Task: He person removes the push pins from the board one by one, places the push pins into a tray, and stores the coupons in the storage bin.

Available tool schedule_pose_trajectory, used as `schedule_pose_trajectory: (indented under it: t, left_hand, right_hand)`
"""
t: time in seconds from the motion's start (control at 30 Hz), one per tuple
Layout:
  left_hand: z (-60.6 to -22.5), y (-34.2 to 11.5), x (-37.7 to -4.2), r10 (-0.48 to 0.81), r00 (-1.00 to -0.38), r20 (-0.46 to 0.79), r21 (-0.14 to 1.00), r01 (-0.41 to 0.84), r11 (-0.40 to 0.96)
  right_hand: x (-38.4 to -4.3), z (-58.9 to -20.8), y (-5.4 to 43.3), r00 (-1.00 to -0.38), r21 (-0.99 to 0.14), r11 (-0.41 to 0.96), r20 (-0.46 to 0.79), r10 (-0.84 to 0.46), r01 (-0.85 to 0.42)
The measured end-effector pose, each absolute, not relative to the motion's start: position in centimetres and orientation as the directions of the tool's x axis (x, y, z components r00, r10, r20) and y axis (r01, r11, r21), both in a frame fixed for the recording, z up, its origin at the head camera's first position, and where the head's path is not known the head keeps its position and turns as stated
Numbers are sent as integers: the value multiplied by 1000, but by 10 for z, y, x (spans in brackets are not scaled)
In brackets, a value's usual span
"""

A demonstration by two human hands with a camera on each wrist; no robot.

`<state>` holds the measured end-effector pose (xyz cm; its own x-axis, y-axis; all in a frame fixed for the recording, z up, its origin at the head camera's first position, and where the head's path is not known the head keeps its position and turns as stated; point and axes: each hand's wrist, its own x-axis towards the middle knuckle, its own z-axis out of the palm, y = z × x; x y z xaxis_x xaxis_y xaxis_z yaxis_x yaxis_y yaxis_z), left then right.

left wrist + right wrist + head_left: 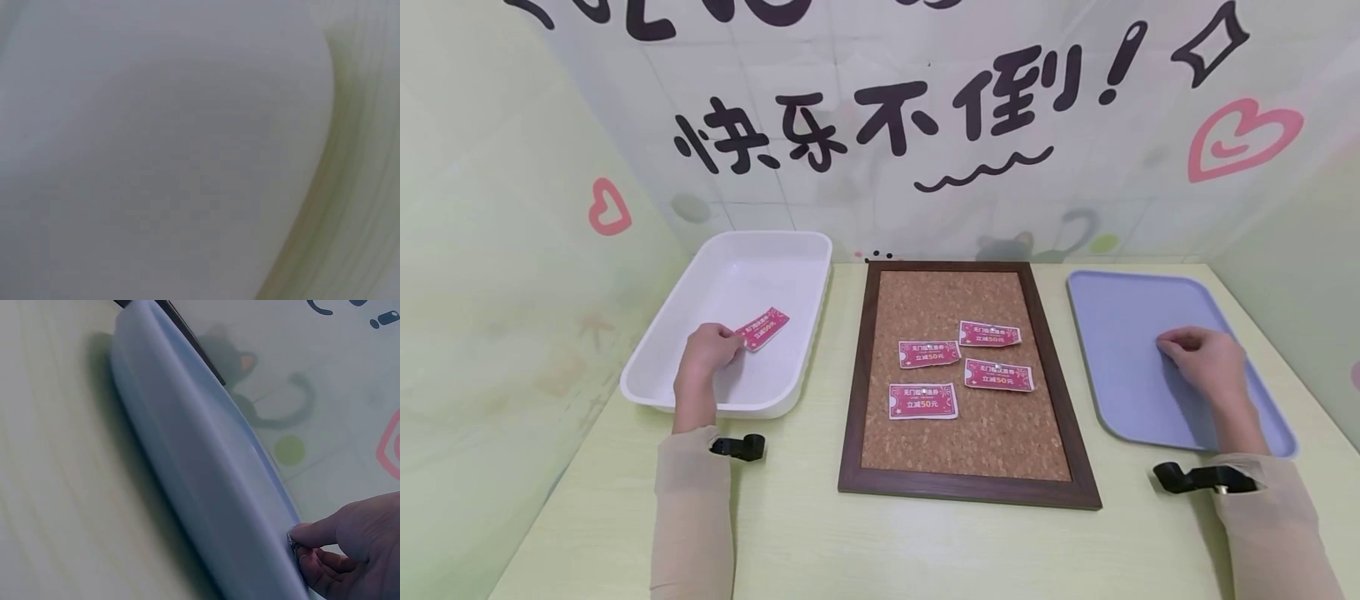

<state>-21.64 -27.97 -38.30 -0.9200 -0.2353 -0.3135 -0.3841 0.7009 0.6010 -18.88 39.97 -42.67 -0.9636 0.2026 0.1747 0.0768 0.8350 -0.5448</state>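
Note:
My left hand (711, 346) pinches one corner of a pink paper coupon (763, 328) over the white tray (647, 390). The left wrist view takes in only the blurred tray wall (187, 156); hand and coupon lie outside it. Over the blue tray (1120, 367), my right hand (1204, 360) has thumb and fingers together, pinching a small silver pushpin (291, 541) mostly hidden by the fingertips. Between the trays lies a cork board (962, 446) with several matching coupons (922, 402) on it, each with a small silvery pin near its top middle.
The cork board has a raised dark wooden frame (970, 490). All three sit on a pale wood-grain table (790, 533). A printed wall sheet (865, 208) rises close behind them, and side panels (497, 292) stand left and right.

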Motion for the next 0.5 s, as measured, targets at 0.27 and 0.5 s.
schedule_pose_trajectory:
  t: [0.27,0.5]
  left_hand:
    - [-382,-280,-217,-229,-924,-308,607,-376,701]
    - [-382,-279,-217,-239,-931,-278,618,-363,697]
  right_hand:
    - [-188,-424,404,-968,-535,837,128,215,116]
    - [-188,-421,407,-970,-543,833,132,206,103]
